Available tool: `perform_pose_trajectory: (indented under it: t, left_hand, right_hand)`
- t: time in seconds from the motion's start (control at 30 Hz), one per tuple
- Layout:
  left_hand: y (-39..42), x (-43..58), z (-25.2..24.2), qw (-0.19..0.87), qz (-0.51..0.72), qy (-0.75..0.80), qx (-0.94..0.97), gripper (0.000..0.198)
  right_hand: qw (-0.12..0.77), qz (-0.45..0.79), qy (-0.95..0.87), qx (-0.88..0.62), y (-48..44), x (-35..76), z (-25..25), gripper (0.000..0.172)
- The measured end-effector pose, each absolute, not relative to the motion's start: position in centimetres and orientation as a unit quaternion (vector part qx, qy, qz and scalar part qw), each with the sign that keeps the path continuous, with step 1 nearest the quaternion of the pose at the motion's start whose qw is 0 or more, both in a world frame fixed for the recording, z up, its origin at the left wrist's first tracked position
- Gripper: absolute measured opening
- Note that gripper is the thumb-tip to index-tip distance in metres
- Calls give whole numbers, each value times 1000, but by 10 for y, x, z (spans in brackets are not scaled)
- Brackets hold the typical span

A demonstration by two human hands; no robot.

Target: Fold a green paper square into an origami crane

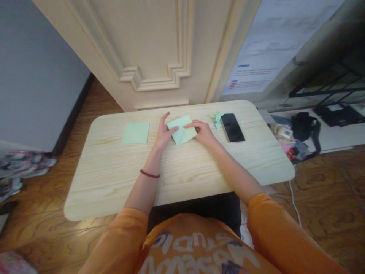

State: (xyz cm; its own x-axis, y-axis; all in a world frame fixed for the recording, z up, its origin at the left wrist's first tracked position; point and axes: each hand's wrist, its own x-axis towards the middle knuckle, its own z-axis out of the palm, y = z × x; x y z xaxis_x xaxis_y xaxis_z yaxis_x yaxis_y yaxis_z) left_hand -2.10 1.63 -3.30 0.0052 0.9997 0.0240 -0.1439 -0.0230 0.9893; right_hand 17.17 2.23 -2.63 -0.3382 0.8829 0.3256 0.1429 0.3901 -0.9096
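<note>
Between my two hands is a pale green sheet of paper, creased and tilted a little, above the middle of the small table. My left hand grips its left side, thumb on top and index finger sticking up. At the right edge, my right hand pinches the sheet, its fingertips lying on the upper face; the thumb is mostly hidden. A stack of square green paper lies left of my left hand. Beyond my right hand sits a folded green paper figure, touching or almost touching a phone.
The light wood table has rounded corners and stands against a panelled cream door. A dark-screened phone lies on its right part. Further right, a low shelf carries bags and small items. Shoes are on the floor at left.
</note>
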Motion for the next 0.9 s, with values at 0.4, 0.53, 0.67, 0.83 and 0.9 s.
perform_pose_trajectory:
  t: [0.4,0.53,0.67,0.83,0.9]
  left_hand:
    - [18,-22,-29,543,525,445,480,85]
    - [17,-19,-23,584,507,409,484,60]
    - [14,-16,-18,604,506,384,482,54]
    - [8,-10,-17,519,526,390,549,85]
    - [8,-7,-21,472,548,413,554,73]
  right_hand:
    - [481,434,-656,-386,24,172,-20,13]
    - [505,480,-583,-419,27,167,-24,29]
    - [539,504,-513,-439,32,166,-28,38]
    - [563,501,-480,-448,33,166,-31,48]
    - [567,504,-479,-442,32,165,-31,50]
